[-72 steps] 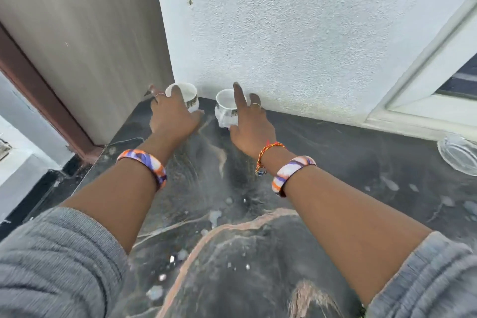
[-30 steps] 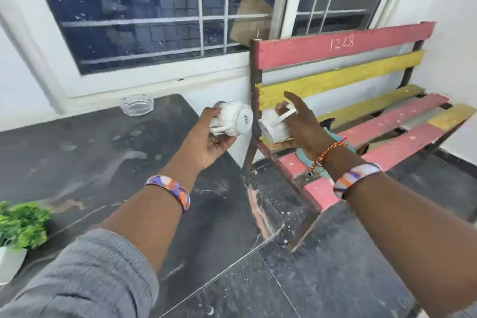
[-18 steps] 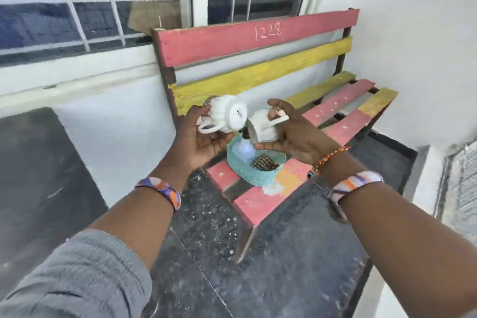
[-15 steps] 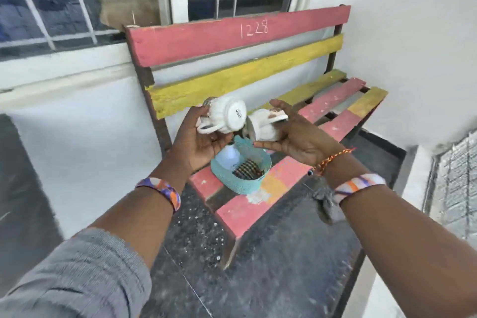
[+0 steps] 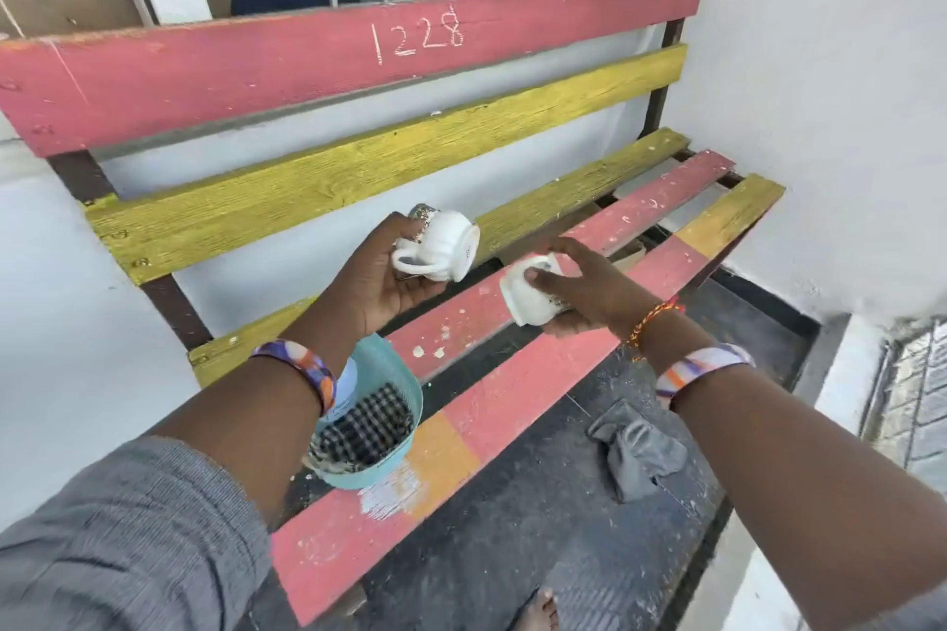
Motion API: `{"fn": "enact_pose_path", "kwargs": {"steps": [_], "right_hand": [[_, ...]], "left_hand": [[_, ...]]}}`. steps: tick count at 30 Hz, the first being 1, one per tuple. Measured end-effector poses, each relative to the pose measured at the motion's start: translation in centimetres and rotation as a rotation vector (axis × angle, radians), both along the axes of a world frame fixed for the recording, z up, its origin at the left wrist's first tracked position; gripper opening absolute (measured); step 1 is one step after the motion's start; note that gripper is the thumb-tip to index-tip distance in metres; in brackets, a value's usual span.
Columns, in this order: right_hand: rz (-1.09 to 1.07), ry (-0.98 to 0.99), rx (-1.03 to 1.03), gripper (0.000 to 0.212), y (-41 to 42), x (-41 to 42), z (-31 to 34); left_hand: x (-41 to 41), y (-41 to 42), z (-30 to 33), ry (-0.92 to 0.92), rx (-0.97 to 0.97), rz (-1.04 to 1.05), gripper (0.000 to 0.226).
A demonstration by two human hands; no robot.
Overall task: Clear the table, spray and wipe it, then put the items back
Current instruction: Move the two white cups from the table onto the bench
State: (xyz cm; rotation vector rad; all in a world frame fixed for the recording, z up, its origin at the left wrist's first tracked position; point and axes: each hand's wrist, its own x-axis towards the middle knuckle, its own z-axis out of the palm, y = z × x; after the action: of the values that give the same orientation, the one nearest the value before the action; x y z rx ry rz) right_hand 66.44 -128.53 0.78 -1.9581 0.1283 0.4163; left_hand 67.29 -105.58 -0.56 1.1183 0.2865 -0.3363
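Observation:
My left hand grips a white ribbed cup, tipped on its side with its base facing right, above the bench. My right hand wraps a second white cup, also tilted, low over the pink seat slat of the red-and-yellow bench. A teal basket sits on the seat below my left wrist. In it lie a checked cloth and a pale bottle, partly hidden by my arm. The table is out of view.
The bench backrest, marked 1228, stands against a white wall under a window. A grey rag lies on the dark floor in front of the bench. A white wall closes the right side. A bare foot shows at the bottom edge.
I have carried both cups from the dark table over to the bench. Since half a second ago, my right hand has dropped lower toward the seat slats and the bench is closer.

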Motion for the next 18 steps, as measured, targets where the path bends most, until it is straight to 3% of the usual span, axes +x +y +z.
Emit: {"fn": "enact_pose_path", "kwargs": {"steps": [6,8,12,16,18], "right_hand": [[0.424,-0.16,-0.41,0.041,-7.0,8.2,-4.3],[0.509,-0.163,-0.491,0.046,-8.4,10.2,-5.6],[0.505,-0.11,-0.457,0.035,-9.4,14.5,-7.5],[0.507,-0.093,-0.408,0.013,-8.6,19.4,-10.4],[0.526,-0.119,-0.47,0.013,-8.2,21.6,-12.8]], "left_hand": [[6.0,-5.8,-4.9,0.127,0.348,0.161,0.018],[7.1,-6.6,-6.8,0.122,0.571,0.152,0.025],[9.0,-7.4,-10.3,0.097,1.031,0.049,0.041],[12.4,-8.3,-13.7,0.101,1.141,0.048,0.057],[14.2,-9.0,-15.7,0.087,1.196,0.045,0.063]]}}
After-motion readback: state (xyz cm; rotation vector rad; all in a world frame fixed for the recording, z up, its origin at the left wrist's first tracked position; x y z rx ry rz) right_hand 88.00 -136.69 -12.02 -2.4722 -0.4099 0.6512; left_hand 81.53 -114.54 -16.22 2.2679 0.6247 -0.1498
